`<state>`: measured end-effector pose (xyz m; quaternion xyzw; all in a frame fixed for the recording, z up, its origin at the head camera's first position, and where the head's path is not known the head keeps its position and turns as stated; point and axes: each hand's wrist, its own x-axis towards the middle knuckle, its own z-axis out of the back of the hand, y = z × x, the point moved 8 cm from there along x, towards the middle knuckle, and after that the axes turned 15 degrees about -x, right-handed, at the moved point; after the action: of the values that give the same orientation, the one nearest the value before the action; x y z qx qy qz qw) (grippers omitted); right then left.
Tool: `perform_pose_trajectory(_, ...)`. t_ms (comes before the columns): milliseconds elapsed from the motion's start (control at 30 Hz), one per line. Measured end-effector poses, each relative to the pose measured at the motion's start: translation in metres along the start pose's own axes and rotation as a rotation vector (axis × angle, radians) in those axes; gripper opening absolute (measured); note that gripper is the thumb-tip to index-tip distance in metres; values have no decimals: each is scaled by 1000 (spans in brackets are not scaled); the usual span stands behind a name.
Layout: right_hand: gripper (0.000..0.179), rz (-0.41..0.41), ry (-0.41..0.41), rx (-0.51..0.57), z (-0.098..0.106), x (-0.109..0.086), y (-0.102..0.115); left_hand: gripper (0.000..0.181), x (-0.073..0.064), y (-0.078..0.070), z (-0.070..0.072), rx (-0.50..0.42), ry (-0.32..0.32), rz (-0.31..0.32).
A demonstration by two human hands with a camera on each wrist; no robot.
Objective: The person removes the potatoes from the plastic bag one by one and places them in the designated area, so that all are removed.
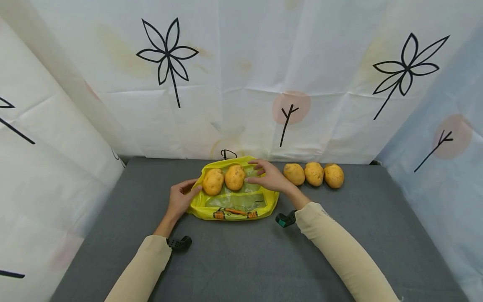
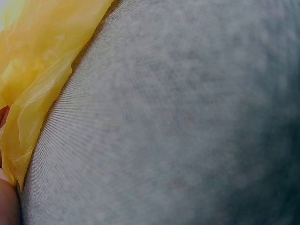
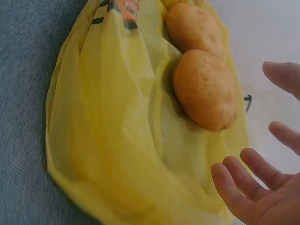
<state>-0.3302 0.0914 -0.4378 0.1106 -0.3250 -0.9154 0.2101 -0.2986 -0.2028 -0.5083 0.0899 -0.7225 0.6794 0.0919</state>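
A yellow plastic bag (image 1: 234,215) lies on the table with its mouth spread wide and an orange print on its front. Two potatoes (image 1: 213,181) sit side by side in it. At the bag's left edge my left hand (image 1: 180,198) pinches the thin plastic between thumb and fingers; the left wrist view shows only a bit of thumb (image 2: 8,201) beside the yellow film. Over the bag's right side hovers my right hand (image 1: 269,176), fingers spread and holding nothing. Its fingertips are close to the right potato (image 3: 205,90), with a gap between them in the right wrist view.
Three more potatoes (image 1: 314,174) stand in a row to the right of the bag, just beyond my right wrist. Dark grey cloth covers the table (image 1: 234,260). White sheets (image 1: 241,75) with plant drawings hang behind it and on both sides.
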Motion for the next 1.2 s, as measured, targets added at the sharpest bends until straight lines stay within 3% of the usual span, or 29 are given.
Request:
perform_pose_trajectory(333,75,-60,48,30,-22,26,1,32,-2,-6,-2,4,4,0)
perform_pose_trajectory(600,76,-43,77,-6,-32,38,4,32,-2,-3,-1,4,-1,-3)
perform_pose_trajectory(933,79,-16,45,-106,-41,42,5,32,0,-2,-1,12,-4,3)
perform_pose_trajectory(1200,79,-26,-10,-91,-44,40,8,32,-2,-3,-2,7,-8,-15)
